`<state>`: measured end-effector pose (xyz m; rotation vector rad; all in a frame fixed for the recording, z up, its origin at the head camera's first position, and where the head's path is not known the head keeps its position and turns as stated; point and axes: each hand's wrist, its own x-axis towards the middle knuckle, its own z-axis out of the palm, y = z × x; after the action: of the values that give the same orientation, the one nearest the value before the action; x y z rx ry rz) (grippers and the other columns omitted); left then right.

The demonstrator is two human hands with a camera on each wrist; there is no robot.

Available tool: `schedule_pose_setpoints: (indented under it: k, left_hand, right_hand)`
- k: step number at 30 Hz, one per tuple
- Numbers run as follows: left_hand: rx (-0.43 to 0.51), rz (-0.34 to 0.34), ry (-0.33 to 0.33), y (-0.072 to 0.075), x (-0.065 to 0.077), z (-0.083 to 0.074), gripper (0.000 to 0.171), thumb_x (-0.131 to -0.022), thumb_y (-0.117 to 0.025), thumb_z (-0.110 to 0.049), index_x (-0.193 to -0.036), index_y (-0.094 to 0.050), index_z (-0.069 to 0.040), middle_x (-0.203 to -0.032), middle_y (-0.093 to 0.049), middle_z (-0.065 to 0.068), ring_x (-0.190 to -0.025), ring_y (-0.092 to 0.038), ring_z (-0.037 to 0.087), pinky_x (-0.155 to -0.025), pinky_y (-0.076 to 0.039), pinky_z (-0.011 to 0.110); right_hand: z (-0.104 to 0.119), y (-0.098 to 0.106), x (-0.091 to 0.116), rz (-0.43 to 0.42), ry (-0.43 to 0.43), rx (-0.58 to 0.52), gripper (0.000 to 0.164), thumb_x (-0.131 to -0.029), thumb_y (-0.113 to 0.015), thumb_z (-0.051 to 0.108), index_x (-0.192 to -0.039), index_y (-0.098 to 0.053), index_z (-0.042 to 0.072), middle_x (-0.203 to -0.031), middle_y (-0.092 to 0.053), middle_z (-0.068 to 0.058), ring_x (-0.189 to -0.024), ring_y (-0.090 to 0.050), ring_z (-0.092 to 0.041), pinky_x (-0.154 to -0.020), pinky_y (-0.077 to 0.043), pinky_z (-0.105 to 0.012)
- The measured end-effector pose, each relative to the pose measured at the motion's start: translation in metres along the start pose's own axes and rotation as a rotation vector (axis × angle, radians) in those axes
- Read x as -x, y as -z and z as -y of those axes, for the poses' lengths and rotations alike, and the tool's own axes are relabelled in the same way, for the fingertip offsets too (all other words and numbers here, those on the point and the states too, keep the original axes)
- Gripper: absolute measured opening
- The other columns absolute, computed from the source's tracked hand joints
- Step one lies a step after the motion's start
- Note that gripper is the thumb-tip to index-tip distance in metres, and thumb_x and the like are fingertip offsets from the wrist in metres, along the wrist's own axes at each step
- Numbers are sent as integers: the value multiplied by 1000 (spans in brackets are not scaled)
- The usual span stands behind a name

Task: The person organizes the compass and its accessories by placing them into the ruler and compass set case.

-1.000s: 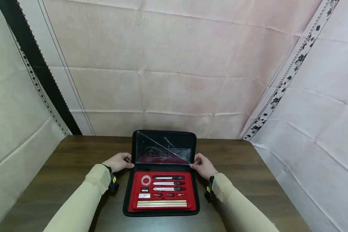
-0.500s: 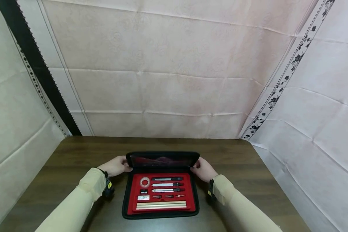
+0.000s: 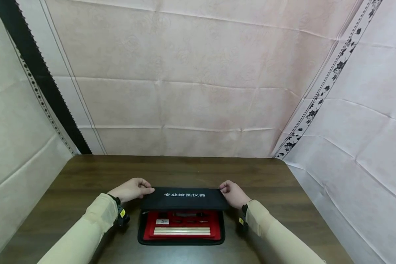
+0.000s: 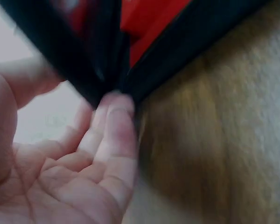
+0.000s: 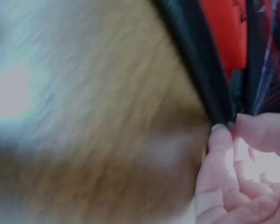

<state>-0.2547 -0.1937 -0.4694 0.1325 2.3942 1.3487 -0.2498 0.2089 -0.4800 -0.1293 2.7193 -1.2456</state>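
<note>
A black drawing-instrument case lies on the table, its lid tilted partway down over the back of the red insert. White lettering shows on the lid's outside. Pale strips and a small white block are visible at the front of the insert; the lid hides or shades the rest. At the back left corner, my left hand holds the lid, fingertips at the hinge fold in the left wrist view. My right hand pinches the back right corner between thumb and fingers.
The brown wooden table extends around the case. Pale cloth walls stand along its back and both sides. Each wrist wears a dark strapped camera.
The lid has swung from upright, down and forward over the insert, covering the compasses and the round disc. Both hands have stayed at the back corners, shifting slightly.
</note>
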Motion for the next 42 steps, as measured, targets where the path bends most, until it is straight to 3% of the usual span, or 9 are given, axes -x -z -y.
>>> schedule_pose_setpoints:
  k: [4, 8, 13, 18, 23, 27, 34, 42]
  left_hand:
    - [1, -27, -18, -2, -6, -3, 67, -80, -79, -39, -126, -51, 1, -115, -56, 16, -98, -55, 27, -85, -48, 43]
    - [-26, -26, -47, -3, -8, -6, 76, -78, -82, -33, -134, -43, 2, -131, -44, 24, -114, -47, 36, -90, -46, 48]
    - [-205, -22, -28, -7, -11, -13, 91, -76, -84, -29, -144, -30, -1, -139, -31, 31, -122, -40, 43, -95, -39, 56]
    - [-343, 37, 33, -1, -20, -22, 100, -74, -84, -36, -148, -26, 0, -142, -27, 33, -125, -36, 46, -99, -33, 61]
    - [-323, 95, 21, 5, -26, -20, 97, -74, -84, -38, -148, -28, -6, -140, -29, 28, -121, -38, 41, -97, -33, 59]
    - [-272, 114, 17, 5, -28, -10, 97, -73, -84, -39, -147, -29, -11, -139, -29, 26, -120, -38, 39, -97, -33, 58]
    - [-225, 133, 24, 4, -26, -12, 96, -72, -85, -39, -147, -31, -14, -139, -29, 24, -117, -39, 40, -97, -32, 59]
    - [-242, 149, 16, 6, -23, -12, 97, -74, -82, -43, -149, -29, -12, -142, -27, 24, -122, -36, 40, -98, -30, 61]
  right_hand:
    - [2, 2, -7, -11, -70, -47, 10, -95, -57, 3, -105, -59, 1, -87, -57, -9, -73, -57, -19, -63, -51, -33]
    - [4, 5, -20, 15, -104, -86, 17, -97, -56, 7, -113, -61, 2, -93, -60, -10, -78, -59, -21, -67, -53, -35]
    - [4, 9, -32, 58, -132, -139, 25, -98, -57, 10, -122, -61, 6, -101, -64, -9, -79, -62, -23, -67, -52, -35]
    - [2, 8, -40, 47, -133, -140, 22, -97, -59, 11, -117, -64, 6, -97, -64, -9, -76, -61, -22, -64, -51, -34]
    - [-3, 7, -46, 15, -131, -174, 21, -95, -63, 13, -113, -68, 4, -94, -65, -8, -73, -60, -21, -62, -50, -32]
    - [-7, 7, -51, 44, -148, -207, 19, -95, -63, 15, -111, -68, 6, -90, -64, -8, -68, -59, -20, -60, -49, -31]
    - [-12, 11, -53, 91, -130, -159, 13, -99, -55, 15, -106, -64, 8, -85, -59, -10, -64, -57, -22, -56, -47, -31]
    - [-11, 5, -54, 53, -71, -111, 13, -99, -56, 15, -99, -66, 7, -78, -60, -8, -59, -56, -20, -51, -46, -31]
